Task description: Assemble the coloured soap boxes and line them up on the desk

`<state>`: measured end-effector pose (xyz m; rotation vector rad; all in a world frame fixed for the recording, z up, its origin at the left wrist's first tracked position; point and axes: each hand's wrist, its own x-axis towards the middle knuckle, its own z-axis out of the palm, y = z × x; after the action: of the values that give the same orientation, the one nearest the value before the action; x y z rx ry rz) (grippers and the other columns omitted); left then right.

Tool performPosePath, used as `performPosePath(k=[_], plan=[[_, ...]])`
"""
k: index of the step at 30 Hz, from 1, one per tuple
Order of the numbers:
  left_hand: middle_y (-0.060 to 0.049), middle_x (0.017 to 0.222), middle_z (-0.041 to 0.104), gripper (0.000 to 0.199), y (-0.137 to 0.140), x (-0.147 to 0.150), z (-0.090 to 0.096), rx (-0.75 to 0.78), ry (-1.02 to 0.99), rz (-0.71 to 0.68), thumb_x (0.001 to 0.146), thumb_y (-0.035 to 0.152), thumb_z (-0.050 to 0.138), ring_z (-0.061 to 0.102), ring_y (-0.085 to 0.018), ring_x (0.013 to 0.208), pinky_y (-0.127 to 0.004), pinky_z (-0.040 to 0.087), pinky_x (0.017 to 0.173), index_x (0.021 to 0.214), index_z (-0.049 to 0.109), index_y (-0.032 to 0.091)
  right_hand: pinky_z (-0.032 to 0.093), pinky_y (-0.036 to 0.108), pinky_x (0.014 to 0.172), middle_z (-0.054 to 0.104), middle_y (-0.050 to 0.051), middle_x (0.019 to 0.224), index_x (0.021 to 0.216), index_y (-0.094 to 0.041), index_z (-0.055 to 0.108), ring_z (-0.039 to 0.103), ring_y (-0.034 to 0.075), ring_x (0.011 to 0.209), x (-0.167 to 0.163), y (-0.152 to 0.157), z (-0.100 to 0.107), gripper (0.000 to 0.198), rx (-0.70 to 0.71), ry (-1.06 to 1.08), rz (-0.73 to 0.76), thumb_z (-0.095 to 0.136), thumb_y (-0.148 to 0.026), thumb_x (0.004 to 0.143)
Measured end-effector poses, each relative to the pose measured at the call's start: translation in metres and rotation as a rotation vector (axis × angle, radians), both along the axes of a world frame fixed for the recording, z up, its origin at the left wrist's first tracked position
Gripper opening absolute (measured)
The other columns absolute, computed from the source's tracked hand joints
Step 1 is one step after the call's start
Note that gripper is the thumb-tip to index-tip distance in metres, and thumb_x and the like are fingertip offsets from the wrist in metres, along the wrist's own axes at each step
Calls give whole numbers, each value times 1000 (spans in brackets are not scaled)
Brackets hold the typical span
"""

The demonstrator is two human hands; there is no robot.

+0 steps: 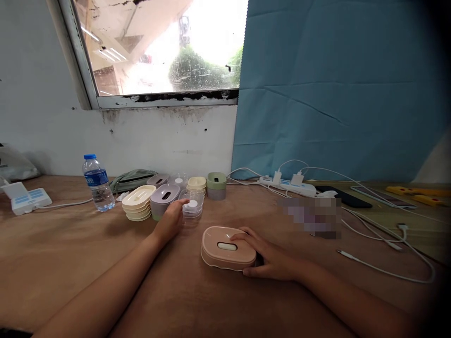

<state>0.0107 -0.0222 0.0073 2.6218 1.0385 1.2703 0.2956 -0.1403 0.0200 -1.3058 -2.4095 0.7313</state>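
- A pixelated patch [312,216] hides whatever lies there; the left hand [170,219] partly covers the lilac container [164,193].
- Left fingers reach beside the clear plastic cups [192,206]; whether they grip anything, I cannot tell.
- The pink lid [214,237] is glossy with rounded corners, a pale strip in its slot and a wavy cream edge below.
- It lies on the surface [169,291], right end gripped by the right hand's [262,256] fingers.
- Top up, its long axis runs left-right, right end slightly nearer.
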Motion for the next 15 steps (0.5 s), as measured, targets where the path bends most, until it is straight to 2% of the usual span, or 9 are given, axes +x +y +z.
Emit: performPosePath(k=[6, 15], plan=[[-10, 101, 59, 31, 5, 1, -2, 22, 31, -6, 84, 15, 35, 52, -19, 100, -37, 40, 91, 114, 43, 15, 34, 38, 95, 25, 4, 133, 127, -32, 32, 35, 27, 119, -1, 1, 0, 68, -1, 3, -3, 62, -47, 68], [-7, 94, 58, 17, 4, -2, -3, 24, 30, -67, 87, 22, 38, 55, -17, 90, -31, 44, 80, 98, 51, 20, 32, 38, 96, 23, 5, 134, 129, -29, 30, 32, 27, 120, -1, 1, 2, 71, -39, -4, 1, 60, -50, 68]])
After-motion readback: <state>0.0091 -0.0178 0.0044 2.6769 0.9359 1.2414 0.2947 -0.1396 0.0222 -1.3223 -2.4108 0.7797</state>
